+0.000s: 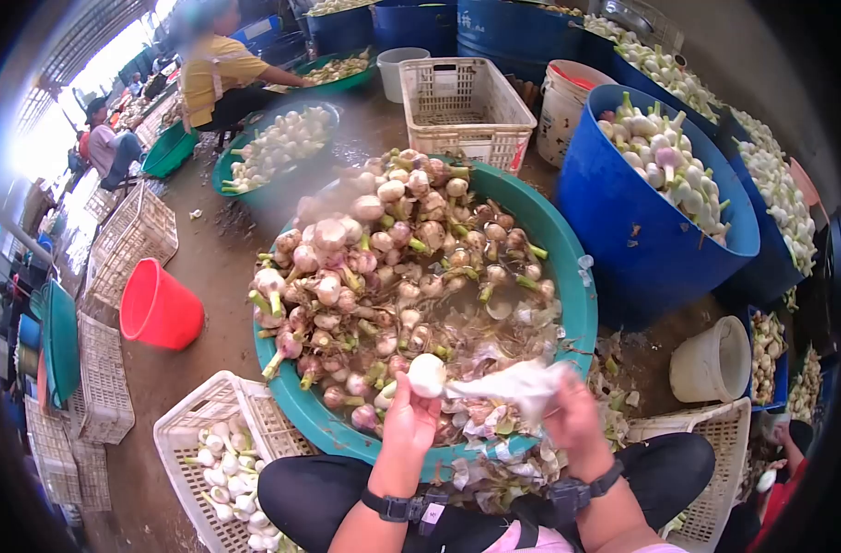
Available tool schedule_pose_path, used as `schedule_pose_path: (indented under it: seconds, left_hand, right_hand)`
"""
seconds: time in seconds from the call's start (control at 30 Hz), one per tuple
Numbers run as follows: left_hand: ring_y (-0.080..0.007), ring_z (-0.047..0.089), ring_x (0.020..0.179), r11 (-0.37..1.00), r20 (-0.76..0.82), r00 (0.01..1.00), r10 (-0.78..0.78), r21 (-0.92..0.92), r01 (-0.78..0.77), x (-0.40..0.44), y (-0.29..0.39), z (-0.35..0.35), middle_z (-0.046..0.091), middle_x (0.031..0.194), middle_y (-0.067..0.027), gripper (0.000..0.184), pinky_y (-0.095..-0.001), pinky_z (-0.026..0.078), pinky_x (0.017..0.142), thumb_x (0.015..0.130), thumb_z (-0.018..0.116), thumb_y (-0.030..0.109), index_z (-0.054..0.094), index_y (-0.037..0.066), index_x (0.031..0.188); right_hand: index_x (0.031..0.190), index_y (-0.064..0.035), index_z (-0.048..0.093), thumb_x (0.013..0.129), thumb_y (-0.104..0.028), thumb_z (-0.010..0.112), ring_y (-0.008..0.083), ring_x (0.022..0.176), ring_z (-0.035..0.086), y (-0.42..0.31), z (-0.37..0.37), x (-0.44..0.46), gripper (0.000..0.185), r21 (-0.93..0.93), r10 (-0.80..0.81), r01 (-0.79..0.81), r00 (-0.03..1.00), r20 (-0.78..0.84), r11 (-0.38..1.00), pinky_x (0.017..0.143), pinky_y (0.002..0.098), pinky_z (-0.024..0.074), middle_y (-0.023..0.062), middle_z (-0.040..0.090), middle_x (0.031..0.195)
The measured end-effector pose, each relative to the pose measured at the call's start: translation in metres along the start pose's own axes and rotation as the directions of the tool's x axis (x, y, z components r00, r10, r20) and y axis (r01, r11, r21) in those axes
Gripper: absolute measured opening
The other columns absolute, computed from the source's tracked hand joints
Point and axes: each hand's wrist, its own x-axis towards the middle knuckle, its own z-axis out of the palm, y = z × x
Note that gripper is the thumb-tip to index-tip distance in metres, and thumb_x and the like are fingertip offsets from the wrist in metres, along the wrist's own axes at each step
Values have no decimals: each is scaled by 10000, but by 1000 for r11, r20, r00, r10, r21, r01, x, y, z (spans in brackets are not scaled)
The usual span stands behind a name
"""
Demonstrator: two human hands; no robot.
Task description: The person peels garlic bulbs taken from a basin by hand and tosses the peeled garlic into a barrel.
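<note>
My left hand (pixel 409 422) is closed around a white garlic bulb (pixel 428 375), held over the near rim of a wide green tub (pixel 582 313). From the bulb a pale strip of garlic skin (pixel 503 385) stretches to the right. My right hand (pixel 572 415), blurred by motion, grips the far end of that strip. Below and beyond both hands, unpeeled garlic bulbs (pixel 384 258) with cut stems are heaped in the tub, partly in murky water. Loose peelings (pixel 494 424) lie along its near side, and more hang over the rim near my knees.
At my left stands a white crate (pixel 176 419) holding peeled garlic; another crate (pixel 729 438) is at my right. A red bucket (pixel 161 304), a large blue barrel (pixel 614 212) of garlic and a white bucket (pixel 711 359) surround the tub. A person in yellow (pixel 220 78) sits beyond.
</note>
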Motion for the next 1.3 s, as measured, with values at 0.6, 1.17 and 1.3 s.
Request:
schedule_pose_path:
  seconds: [0.6,1.17,1.3]
  left_hand:
    - [-106,518,767,723,-126,958,258,682,-105,18,-15,-15,600,947,-86,283,-235,412,717,872,468,189,616,-19,750]
    - [-172,549,866,852,92,996,17,520,-62,18,-27,-7,495,1131,-94,509,-278,461,735,909,394,426,326,83,1279]
    - [-143,564,745,462,226,889,399,788,-408,33,-27,-24,594,904,-96,378,-278,460,653,858,538,337,559,-6,1014]
  right_hand:
    - [1203,-98,446,854,-413,465,286,869,586,-84,-15,152,471,190,-194,189,981,9,964,705,408,509,171,531,1101]
    - [1125,-2,517,776,-54,593,263,953,531,75,15,76,360,-926,-308,344,908,284,159,808,303,443,186,520,1056]
    - [807,-16,577,716,-123,568,274,725,595,55,41,49,140,-835,165,477,879,448,-274,657,345,488,124,604,745]
